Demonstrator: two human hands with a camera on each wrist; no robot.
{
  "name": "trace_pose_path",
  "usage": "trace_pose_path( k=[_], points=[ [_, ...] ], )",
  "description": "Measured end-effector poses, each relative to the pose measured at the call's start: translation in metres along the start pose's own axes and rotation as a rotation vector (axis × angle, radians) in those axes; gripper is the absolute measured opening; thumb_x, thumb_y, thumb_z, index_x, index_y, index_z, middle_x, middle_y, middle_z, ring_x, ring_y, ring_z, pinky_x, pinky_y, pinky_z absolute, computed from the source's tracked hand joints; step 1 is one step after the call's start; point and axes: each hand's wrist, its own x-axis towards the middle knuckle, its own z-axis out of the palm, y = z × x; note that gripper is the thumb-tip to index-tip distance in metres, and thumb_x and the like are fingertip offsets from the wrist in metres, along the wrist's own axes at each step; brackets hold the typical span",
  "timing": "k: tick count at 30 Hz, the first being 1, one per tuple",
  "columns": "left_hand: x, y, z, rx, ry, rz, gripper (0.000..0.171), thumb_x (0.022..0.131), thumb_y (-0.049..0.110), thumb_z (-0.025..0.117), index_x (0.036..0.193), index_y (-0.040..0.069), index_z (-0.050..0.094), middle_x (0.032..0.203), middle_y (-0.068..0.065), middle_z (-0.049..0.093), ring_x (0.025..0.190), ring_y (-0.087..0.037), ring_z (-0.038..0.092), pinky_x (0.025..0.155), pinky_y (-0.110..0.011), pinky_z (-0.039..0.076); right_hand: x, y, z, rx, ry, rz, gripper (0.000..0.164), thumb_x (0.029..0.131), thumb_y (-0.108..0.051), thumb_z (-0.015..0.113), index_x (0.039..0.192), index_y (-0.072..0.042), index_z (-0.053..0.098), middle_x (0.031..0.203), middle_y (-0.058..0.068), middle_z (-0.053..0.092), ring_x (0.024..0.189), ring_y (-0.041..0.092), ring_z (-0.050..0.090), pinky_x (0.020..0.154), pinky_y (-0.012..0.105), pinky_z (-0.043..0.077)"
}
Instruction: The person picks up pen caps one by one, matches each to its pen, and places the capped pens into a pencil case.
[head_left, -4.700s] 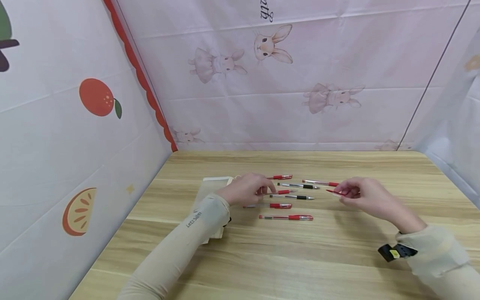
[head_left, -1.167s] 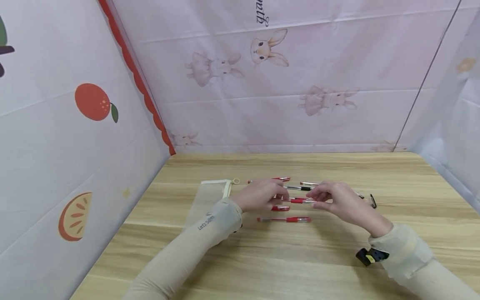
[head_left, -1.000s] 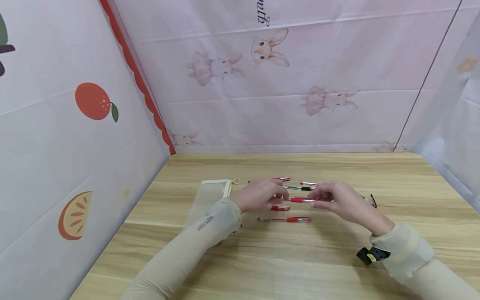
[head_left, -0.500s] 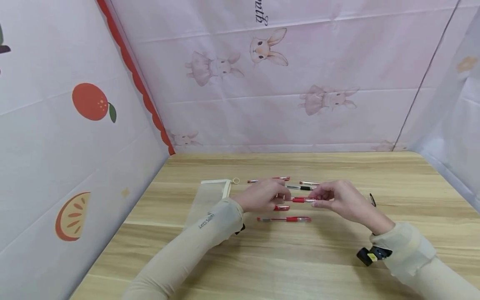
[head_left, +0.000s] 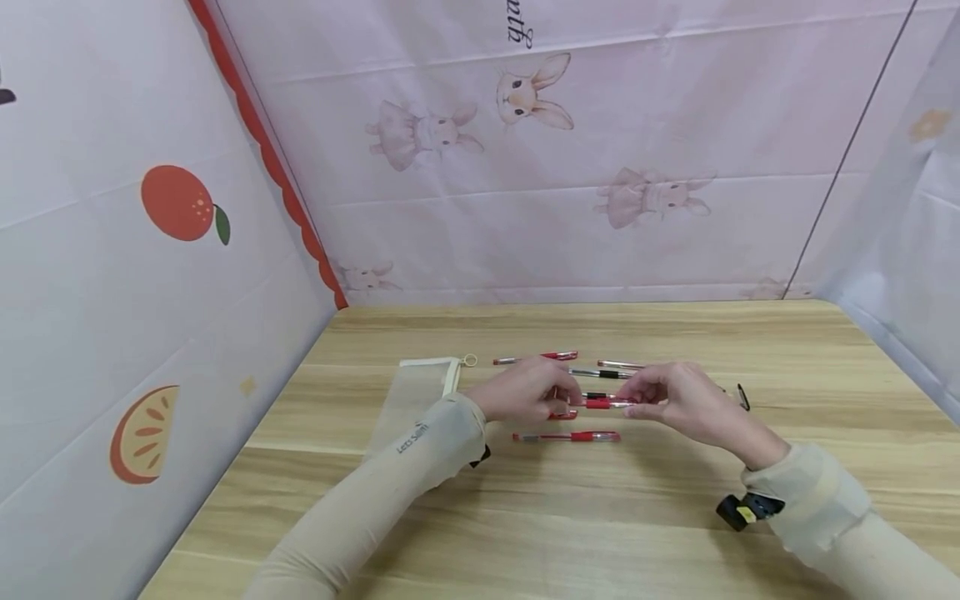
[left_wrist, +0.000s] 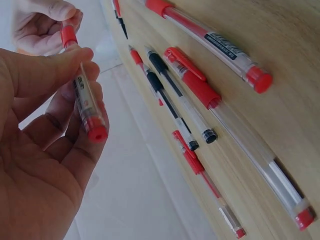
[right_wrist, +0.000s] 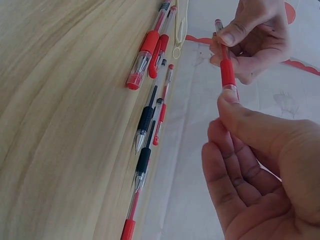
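Observation:
A red gel pen (head_left: 598, 404) is held level above the table between both hands. My left hand (head_left: 528, 390) pinches its barrel near the red rear plug, seen close up in the left wrist view. The right hand (head_left: 675, 400) pinches the front end just past the red grip, thumb against clear plastic in the right wrist view; its fingers partly hide that end. Beneath and behind lie two black pens, one with its black grip (head_left: 609, 374) visible. A capped red pen (head_left: 570, 437) rests nearest the body, another red pen (head_left: 536, 358) farthest back.
Left of the pens lies a pale mesh zip pouch (head_left: 408, 400) with a ring pull (head_left: 469, 360), partly under the left forearm. A small black pen cap (head_left: 742, 397) sits right of the right hand. Another red pen (head_left: 618, 364) is partly behind that hand. Printed cloth walls surround the table.
Earlier the right hand held a thin red piece at the right, while the left was at a red pen on the table. Both hands then came together on the pen; lately they barely move.

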Motion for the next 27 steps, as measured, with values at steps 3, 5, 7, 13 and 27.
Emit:
trace_pose_path(
  k=[3,5,7,13,27],
  points=[
    [0.002,0.000,0.001,-0.025,-0.026,-0.011,0.015,0.102,0.010,0.073,0.113,0.014,0.083,0.095,0.010,0.073,0.083,-0.005,0.060,0.074,-0.016,0.051,-0.001,0.002,-0.001,0.008,-0.009,0.002,0.013,0.089,-0.011,0.087,0.101,-0.013,0.081,0.086,-0.007,0.075,0.073,0.005,0.060,0.064,0.022,0.051],
    [0.005,0.001,0.002,-0.036,-0.040,-0.019,0.016,0.101,0.010,0.073,0.114,0.014,0.083,0.094,0.010,0.074,0.082,-0.004,0.061,0.074,-0.016,0.052,-0.002,0.005,-0.001,0.007,-0.017,0.005,0.013,0.089,-0.012,0.087,0.100,-0.013,0.080,0.085,-0.007,0.073,0.073,0.005,0.060,0.065,0.023,0.052],
    [0.007,0.002,0.004,-0.037,-0.049,-0.026,0.017,0.101,0.011,0.074,0.116,0.014,0.083,0.096,0.010,0.075,0.083,-0.003,0.062,0.074,-0.015,0.052,-0.004,0.008,-0.002,-0.002,-0.024,0.021,0.013,0.089,-0.012,0.087,0.100,-0.014,0.080,0.084,-0.007,0.072,0.074,0.005,0.059,0.065,0.023,0.051],
    [0.012,0.006,0.010,-0.012,-0.041,-0.047,0.015,0.101,0.014,0.076,0.115,0.017,0.082,0.095,0.010,0.074,0.082,-0.003,0.061,0.074,-0.016,0.051,-0.007,0.018,-0.004,-0.016,-0.029,0.046,0.013,0.089,-0.014,0.087,0.100,-0.014,0.080,0.086,-0.007,0.073,0.074,0.005,0.061,0.066,0.023,0.052],
    [0.024,0.011,0.018,0.012,-0.036,-0.087,0.012,0.101,0.016,0.076,0.110,0.023,0.080,0.089,0.013,0.068,0.080,-0.005,0.059,0.071,-0.017,0.050,-0.016,0.033,-0.011,-0.010,-0.038,0.029,0.016,0.089,-0.016,0.088,0.101,-0.012,0.079,0.092,-0.005,0.075,0.081,0.003,0.065,0.072,0.023,0.057]
  ],
)
